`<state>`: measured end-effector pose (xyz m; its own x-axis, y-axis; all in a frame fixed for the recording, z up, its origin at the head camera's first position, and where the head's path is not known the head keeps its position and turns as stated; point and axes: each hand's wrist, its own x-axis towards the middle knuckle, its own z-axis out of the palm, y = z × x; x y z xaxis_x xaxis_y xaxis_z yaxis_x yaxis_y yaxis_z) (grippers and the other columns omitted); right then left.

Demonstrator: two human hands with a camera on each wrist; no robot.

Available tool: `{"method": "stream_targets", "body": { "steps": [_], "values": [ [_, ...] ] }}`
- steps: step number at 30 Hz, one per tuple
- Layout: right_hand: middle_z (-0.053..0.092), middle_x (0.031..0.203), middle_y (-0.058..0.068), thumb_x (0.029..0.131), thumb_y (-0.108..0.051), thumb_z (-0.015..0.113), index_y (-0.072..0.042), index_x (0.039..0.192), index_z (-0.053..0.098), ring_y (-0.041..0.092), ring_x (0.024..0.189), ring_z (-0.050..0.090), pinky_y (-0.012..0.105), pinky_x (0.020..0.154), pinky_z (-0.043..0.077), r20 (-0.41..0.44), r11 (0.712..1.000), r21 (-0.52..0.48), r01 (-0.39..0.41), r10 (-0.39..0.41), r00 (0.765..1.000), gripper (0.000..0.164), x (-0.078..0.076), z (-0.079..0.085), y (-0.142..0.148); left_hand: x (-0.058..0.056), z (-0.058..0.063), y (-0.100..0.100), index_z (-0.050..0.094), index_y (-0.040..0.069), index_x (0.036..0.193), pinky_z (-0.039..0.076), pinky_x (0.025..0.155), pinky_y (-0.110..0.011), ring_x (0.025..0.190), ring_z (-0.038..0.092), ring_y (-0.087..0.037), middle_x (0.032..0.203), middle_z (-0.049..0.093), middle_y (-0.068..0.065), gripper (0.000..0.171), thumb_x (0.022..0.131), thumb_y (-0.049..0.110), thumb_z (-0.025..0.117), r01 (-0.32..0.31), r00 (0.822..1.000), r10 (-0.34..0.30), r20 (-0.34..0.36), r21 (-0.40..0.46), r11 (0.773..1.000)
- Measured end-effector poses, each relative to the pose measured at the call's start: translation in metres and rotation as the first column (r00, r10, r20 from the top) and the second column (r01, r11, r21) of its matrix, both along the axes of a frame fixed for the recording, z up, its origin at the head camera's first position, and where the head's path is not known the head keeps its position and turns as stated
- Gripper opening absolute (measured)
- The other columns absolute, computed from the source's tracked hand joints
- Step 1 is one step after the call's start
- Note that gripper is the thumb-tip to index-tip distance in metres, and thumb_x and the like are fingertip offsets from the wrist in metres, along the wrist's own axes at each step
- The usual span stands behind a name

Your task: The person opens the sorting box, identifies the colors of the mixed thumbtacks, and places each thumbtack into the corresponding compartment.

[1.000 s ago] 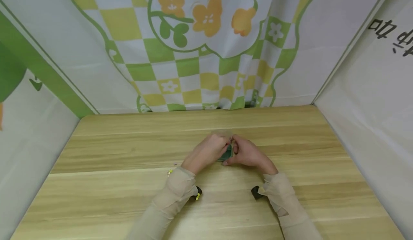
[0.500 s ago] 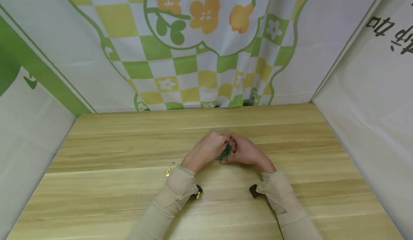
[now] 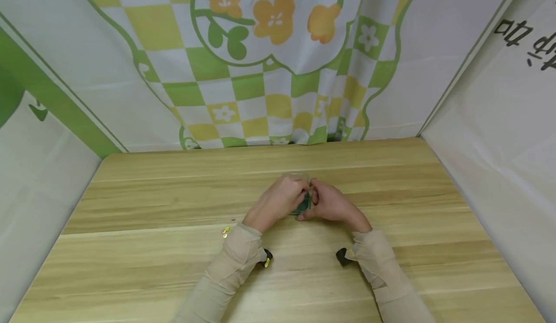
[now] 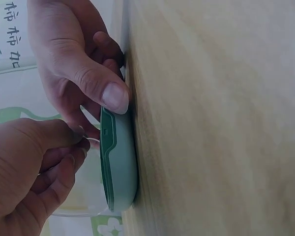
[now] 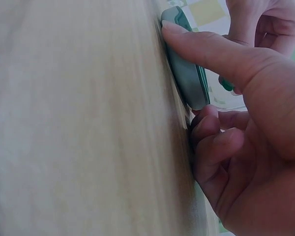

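A small green case point(image 3: 302, 206) with a pale green body point(image 4: 123, 167) lies on the wooden table between my hands. Its clear lid point(image 4: 88, 194) stands raised. My right hand point(image 3: 333, 203) grips the case, with the thumb on its near edge and curled fingers at its side. Over the case, my left hand point(image 3: 280, 196) pinches a thin pale curved piece point(image 4: 92, 140) between thumb and fingertips; its kind is too small to tell. A dark green bit point(image 5: 226, 83) shows near the left fingers in the right wrist view. The inside of the case is mostly hidden.
Several tiny yellow and orange discs point(image 3: 225, 231) and a small pinkish piece point(image 3: 233, 219) lie left of my left wrist. A patterned curtain point(image 3: 260, 91) hangs behind the table's point(image 3: 152, 265) far edge. White cloth walls rise at both sides.
The head view has shifted slightly, showing more of the tiny discs beside the left sleeve. Both hands keep nearly the same pose at the case.
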<state>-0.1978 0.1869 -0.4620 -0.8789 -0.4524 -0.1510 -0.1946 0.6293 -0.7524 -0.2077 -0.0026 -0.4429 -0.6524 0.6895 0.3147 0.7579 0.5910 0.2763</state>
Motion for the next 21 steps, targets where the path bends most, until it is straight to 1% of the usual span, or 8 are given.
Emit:
{"method": "stream_targets", "body": {
  "steps": [3,6,13,21],
  "values": [
    [0.051,0.080,0.002,0.077,-0.033,0.095,-0.014,0.109,0.056,0.016,0.067,0.045,0.029,0.063,0.038,0.000,1.000,-0.002,0.003,-0.003,1.000,0.054,0.0002,0.0009,0.0001,0.0002,0.0002,-0.0002,0.078,0.004,0.099,0.058,0.079,-0.029,0.090,0.071,-0.019,0.095,0.077,-0.005,0.008,0.094,0.001,0.072,0.006,1.000,-0.006,-0.012,0.006,1.000],
    [0.052,0.081,0.002,0.077,-0.033,0.095,-0.014,0.109,0.056,0.016,0.068,0.046,0.029,0.064,0.038,0.000,1.000,-0.001,0.005,-0.005,1.000,0.054,0.0002,0.0015,-0.0003,0.0005,0.0005,-0.0002,0.078,0.003,0.099,0.059,0.080,-0.030,0.091,0.072,-0.019,0.096,0.078,-0.006,0.009,0.093,0.000,0.072,0.007,1.000,-0.007,-0.007,0.016,1.000],
    [0.051,0.079,0.002,0.077,-0.033,0.095,-0.013,0.109,0.057,0.016,0.066,0.045,0.028,0.062,0.037,0.000,1.000,0.003,0.002,-0.002,1.000,0.054,0.0012,0.0007,-0.0004,0.0017,0.0004,-0.0013,0.078,0.003,0.098,0.060,0.079,-0.029,0.091,0.073,-0.020,0.096,0.077,-0.008,0.008,0.093,0.000,0.072,0.001,1.000,-0.001,0.014,0.030,1.000],
    [0.051,0.079,0.002,0.077,-0.034,0.095,-0.013,0.111,0.057,0.016,0.066,0.044,0.029,0.061,0.037,0.011,1.000,-0.003,0.009,-0.009,1.000,0.055,0.0006,-0.0011,0.0004,0.0021,0.0020,-0.0032,0.078,0.002,0.102,0.061,0.080,-0.030,0.095,0.073,-0.023,0.100,0.078,-0.009,0.010,0.094,0.000,0.071,-0.003,0.999,0.001,0.052,0.033,0.999]
  ]
}}
